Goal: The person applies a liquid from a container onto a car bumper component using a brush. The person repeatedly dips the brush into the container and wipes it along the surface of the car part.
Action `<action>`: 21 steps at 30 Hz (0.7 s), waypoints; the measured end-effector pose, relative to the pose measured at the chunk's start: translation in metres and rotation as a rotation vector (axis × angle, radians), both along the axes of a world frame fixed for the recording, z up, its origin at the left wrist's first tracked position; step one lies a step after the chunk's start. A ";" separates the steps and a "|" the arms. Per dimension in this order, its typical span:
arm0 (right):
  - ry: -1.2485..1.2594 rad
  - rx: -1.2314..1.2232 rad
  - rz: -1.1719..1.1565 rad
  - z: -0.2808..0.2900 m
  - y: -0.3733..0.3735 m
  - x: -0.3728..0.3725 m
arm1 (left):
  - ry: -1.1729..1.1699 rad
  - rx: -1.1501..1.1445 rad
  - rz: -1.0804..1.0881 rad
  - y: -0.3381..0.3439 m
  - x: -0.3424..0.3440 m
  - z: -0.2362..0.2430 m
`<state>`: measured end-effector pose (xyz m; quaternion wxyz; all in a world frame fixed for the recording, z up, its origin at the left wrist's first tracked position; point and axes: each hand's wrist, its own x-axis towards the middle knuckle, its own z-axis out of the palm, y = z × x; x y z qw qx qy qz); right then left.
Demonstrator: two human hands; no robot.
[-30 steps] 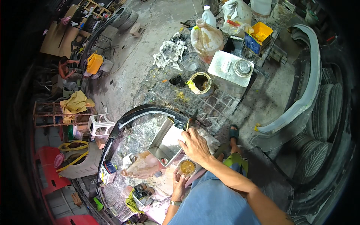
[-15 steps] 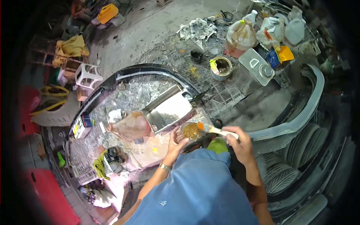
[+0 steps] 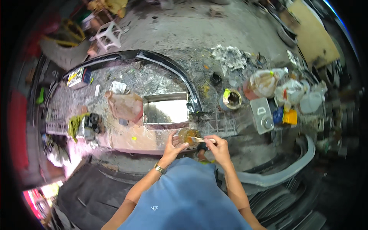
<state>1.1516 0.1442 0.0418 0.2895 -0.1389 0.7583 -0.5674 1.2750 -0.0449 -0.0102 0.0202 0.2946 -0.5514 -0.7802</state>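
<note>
In the head view, a paintbrush (image 3: 204, 140) is held at a clear cup (image 3: 183, 132) of amber material, just off the near right corner of a metal tray (image 3: 146, 111) on a cluttered surface (image 3: 126, 140). The cup is steadied by the left hand (image 3: 174, 147), its thumb and fingers parted only as far as the cup's side demands. The brush handle is pinched in the right hand (image 3: 218, 147), thumb and fingers closed. Orange bristles are seen at the cup's rim; whether the contents are touched cannot be told. The step in hand is judged to be the loading or stirring of the brush; for the next move, a level cup and a light wrist would be called for.

Counted: two hands, one brush, one cup, one tray. Left of the tray, one jug (image 3: 124, 106) is seen lying on its side. Beyond it, one black curved strip (image 3: 134, 53) is arched. To the tray's right are counted one open tin (image 3: 226, 104), one flat metal can (image 3: 260, 115), one black pot (image 3: 216, 79) and one reddish stained jug (image 3: 262, 85). Farther right, pale containers (image 3: 312, 100) are overlapped, their number unclear.
</note>
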 end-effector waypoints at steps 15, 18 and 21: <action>0.172 -0.202 -0.029 -0.071 0.004 -0.093 | -0.128 -0.014 0.560 0.071 0.046 -0.013; 0.192 -0.180 -0.002 -0.064 0.016 -0.093 | -0.146 0.006 0.581 0.077 0.056 -0.016; 0.214 -0.148 0.059 -0.062 0.018 -0.088 | -0.113 0.063 0.607 0.083 0.057 -0.012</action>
